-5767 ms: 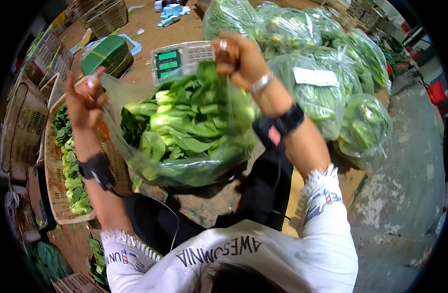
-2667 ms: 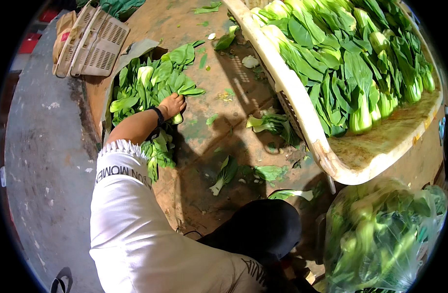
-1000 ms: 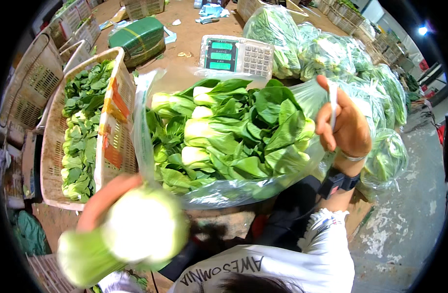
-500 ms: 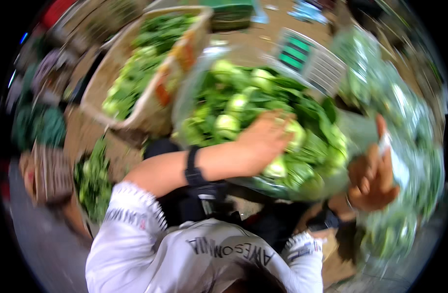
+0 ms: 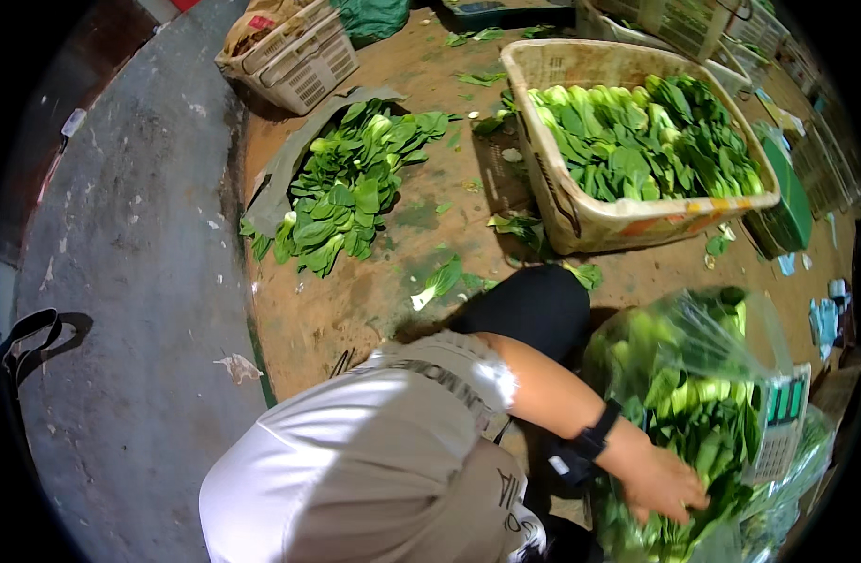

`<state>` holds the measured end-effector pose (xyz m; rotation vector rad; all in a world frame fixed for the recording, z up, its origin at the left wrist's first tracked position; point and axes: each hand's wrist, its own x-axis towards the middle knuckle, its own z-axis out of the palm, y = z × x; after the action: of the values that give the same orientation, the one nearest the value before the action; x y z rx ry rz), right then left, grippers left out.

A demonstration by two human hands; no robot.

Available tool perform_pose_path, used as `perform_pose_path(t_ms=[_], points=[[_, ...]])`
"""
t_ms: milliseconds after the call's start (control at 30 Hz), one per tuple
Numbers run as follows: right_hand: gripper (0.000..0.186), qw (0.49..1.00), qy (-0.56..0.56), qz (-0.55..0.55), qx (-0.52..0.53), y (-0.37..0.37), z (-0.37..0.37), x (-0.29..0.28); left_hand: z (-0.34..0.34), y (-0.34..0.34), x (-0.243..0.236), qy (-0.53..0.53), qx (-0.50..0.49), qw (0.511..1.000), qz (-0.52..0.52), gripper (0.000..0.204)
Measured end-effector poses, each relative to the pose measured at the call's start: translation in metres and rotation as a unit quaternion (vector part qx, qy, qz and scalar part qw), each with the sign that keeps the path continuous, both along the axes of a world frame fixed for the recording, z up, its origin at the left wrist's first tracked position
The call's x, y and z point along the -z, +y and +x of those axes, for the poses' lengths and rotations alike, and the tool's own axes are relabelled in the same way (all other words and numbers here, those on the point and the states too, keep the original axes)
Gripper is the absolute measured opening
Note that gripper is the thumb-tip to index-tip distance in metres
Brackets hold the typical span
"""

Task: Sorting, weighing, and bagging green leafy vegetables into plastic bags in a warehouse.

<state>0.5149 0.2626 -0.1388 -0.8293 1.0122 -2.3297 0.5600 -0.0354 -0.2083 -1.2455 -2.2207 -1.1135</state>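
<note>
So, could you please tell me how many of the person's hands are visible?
1: the left hand, over the leafy greens in the clear plastic bag. The right hand is hidden or out of view.

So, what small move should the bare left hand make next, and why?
Probably lift the bare left hand off the leafy greens in the clear plastic bag, toward the loose green heap on the grey sheet: the bag looks open, and that heap lies unbagged.
</note>
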Motion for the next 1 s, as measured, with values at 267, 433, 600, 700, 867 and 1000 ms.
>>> perform_pose_path(t_ms=[267,433,600,700,867,1000], points=[[0.069,0.983,-0.109,0.104,0.106,-0.063,-0.028,0.029,0.205,-0.453,0.085,-0.405,-0.65,0.592,0.251,0.034],[0.069,0.968,-0.138,0.15,0.148,-0.105,-0.035,0.046,0.322,-0.548,0.244,-0.43,-0.85,0.238,-0.191,0.103],[0.069,0.956,-0.144,0.188,0.171,-0.131,-0.038,0.044,0.333,-0.533,0.276,-0.433,-0.829,0.268,-0.232,0.063],[0.069,0.951,-0.149,0.202,0.179,-0.142,-0.044,0.044,0.357,-0.512,0.283,-0.282,-0.812,0.423,-0.286,0.042],[0.069,0.944,-0.154,0.227,0.186,-0.152,-0.053,0.04,0.365,-0.425,0.297,-0.304,-0.631,0.588,-0.405,0.047],[0.069,0.939,-0.15,0.242,0.193,-0.159,-0.057,0.033,0.359,-0.431,0.291,-0.599,-0.54,0.585,-0.084,0.039]])
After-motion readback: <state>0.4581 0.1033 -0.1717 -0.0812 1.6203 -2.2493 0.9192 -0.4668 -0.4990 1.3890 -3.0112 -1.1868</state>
